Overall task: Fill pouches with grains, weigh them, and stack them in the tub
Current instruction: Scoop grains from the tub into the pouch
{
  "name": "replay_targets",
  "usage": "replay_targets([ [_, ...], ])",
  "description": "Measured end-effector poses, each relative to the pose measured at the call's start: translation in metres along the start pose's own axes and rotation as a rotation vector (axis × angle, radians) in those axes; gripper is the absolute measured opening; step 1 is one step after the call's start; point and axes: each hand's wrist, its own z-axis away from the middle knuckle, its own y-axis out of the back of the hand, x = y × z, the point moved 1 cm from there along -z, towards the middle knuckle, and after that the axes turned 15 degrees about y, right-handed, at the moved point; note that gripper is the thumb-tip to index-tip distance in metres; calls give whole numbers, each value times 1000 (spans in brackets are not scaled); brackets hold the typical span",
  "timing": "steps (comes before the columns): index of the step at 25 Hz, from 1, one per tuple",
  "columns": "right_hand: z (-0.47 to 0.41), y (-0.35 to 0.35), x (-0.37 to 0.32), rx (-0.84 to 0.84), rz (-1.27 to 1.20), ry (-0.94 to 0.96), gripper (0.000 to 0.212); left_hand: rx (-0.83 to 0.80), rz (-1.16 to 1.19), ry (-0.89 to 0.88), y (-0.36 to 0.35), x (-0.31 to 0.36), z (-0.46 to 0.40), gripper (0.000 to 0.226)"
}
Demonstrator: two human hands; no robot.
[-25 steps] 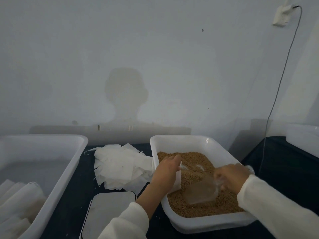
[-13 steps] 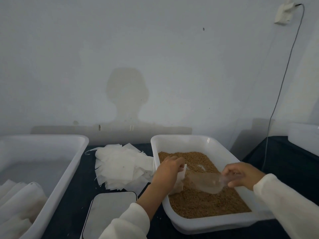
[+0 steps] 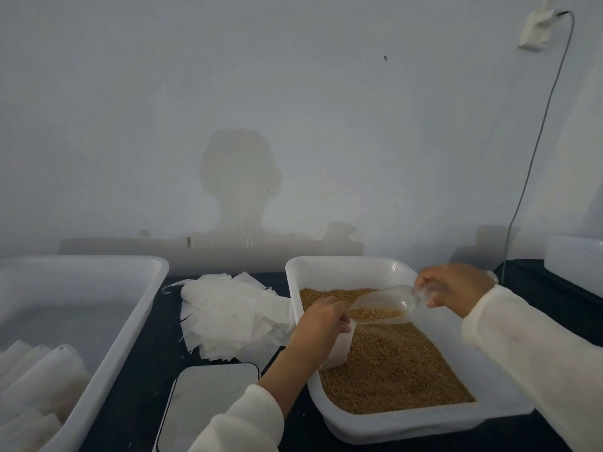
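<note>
A white pouch (image 3: 336, 349) is held upright by the left hand (image 3: 321, 321), its fingers curled round the pouch's mouth, inside the tray of grains (image 3: 391, 363) at the bench's right side. A clear scoop (image 3: 383, 305), partly loaded with grains, is gripped at its handle by the fingers of the right hand (image 3: 456, 288) and tilted with its lip at the pouch opening. Empty pouches (image 3: 228, 316) are heaped at the bench's rear middle; a scale (image 3: 208, 402) lies at the front edge. Filled pouches (image 3: 36, 383) are stacked in the tub (image 3: 137, 308) at the left edge.
</note>
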Motion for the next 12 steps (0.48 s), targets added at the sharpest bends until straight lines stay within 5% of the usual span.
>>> replay_targets([
  [12,-13,18,-35,208,647,433,34,-6,-13,-20,2,0,-1,14],
])
